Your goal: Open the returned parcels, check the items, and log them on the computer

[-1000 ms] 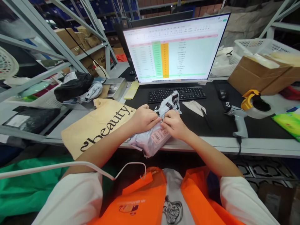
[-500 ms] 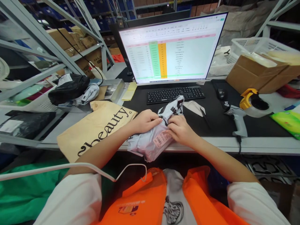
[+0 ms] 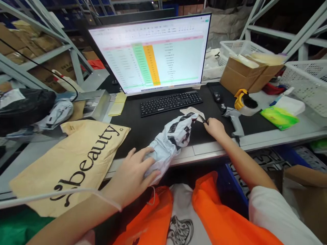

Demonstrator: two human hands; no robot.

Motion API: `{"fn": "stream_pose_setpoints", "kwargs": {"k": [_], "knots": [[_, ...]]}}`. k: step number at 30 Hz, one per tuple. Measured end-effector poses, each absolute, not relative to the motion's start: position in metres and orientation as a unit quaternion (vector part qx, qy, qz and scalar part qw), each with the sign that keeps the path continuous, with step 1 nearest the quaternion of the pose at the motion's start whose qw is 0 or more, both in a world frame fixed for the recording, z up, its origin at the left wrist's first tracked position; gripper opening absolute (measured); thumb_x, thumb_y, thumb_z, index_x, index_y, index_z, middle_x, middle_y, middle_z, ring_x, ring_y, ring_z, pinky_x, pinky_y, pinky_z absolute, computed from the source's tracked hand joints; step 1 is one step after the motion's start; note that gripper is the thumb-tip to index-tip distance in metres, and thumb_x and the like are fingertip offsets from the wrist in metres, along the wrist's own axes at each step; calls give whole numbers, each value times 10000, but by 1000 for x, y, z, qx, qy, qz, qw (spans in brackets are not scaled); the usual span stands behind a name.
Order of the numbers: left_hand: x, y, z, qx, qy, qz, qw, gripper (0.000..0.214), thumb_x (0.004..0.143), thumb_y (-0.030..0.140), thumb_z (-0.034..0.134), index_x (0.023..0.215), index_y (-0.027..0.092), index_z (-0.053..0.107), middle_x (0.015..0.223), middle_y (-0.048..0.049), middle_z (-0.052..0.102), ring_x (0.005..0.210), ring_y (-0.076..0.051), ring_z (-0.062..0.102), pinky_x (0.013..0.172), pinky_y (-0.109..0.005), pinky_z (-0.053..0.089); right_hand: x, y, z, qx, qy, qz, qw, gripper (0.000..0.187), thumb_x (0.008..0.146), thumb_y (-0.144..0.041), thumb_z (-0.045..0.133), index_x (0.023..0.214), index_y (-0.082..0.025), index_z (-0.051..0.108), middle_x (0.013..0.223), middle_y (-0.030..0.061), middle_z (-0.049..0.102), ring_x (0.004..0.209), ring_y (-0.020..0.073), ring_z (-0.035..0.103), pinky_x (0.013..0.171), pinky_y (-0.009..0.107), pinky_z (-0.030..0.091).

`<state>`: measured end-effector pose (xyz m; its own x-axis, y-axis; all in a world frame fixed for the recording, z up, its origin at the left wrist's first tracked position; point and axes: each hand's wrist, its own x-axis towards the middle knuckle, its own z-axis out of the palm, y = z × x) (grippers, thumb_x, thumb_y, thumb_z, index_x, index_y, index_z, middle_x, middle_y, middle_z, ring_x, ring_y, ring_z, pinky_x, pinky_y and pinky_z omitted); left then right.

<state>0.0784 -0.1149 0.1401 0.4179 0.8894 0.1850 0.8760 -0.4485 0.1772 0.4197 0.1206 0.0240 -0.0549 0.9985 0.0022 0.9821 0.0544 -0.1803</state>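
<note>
A crumpled grey-white plastic mailer [image 3: 166, 143] with black print lies aslant at the desk's front edge, its twisted end pointing away from me. Over its near left end my left hand [image 3: 138, 170] rests with fingers spread. On the right, my right hand [image 3: 215, 128] is closed on a slim black pen-like tool [image 3: 202, 119]; its exact kind is too small to make out. A pale scrap [image 3: 192, 110] lies just behind the mailer's far end, beside the tool. Left of the mailer is a cream bag [image 3: 74, 160] printed "beauty".
A keyboard [image 3: 171, 103] and monitor [image 3: 153, 58] stand behind the mailer. To the right are a barcode scanner [image 3: 233, 119], a yellow tape dispenser [image 3: 244, 102], a mouse [image 3: 216, 97], cardboard boxes [image 3: 240, 76] and a green packet [image 3: 279, 117]. A black-wrapped parcel [image 3: 28, 105] sits left.
My right hand has left the mailer and taken hold of the slim black tool on the desk. My left hand has shifted to the near end and spread out. The view has turned right.
</note>
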Motion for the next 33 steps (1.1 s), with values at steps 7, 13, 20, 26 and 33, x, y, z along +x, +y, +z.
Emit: {"fn": "stream_pose_setpoints", "kwargs": {"k": [7,13,20,26,33], "knots": [[44,-94,127,740,573,353,-13,113,985,271,555,952,252,662,1135,-69,770,1117,-270,721,959,-433,579,455,106,38,-696,-684,74,206,382,962,-327,568,1268,-104,617,1108,199,743,1031,336,704,872,396,516],[37,-59,125,711,531,450,-93,144,991,281,551,928,220,665,1070,-82,775,1035,-231,728,930,-375,571,420,44,93,-454,-809,46,370,444,1037,-439,482,1368,-205,662,1228,118,740,1101,289,700,911,372,538],[48,-54,108,712,563,413,-75,290,1028,371,464,826,211,599,876,-92,692,865,-219,645,823,-383,525,340,-2,124,-270,-920,-36,281,384,1067,-432,506,1325,-247,722,805,41,703,616,166,619,536,317,357],[46,-62,99,731,526,427,-78,424,1043,481,366,734,234,521,782,-86,620,793,-226,581,765,-409,503,309,31,132,-257,-937,-31,234,346,1018,-424,593,1296,-286,747,883,55,749,691,186,656,579,310,387],[34,-59,108,734,555,391,-13,388,1036,400,367,721,230,516,751,-71,612,776,-211,592,759,-370,491,419,155,124,-536,-812,39,229,447,987,-490,617,1241,-163,785,1024,161,788,971,280,723,813,380,487]]}}
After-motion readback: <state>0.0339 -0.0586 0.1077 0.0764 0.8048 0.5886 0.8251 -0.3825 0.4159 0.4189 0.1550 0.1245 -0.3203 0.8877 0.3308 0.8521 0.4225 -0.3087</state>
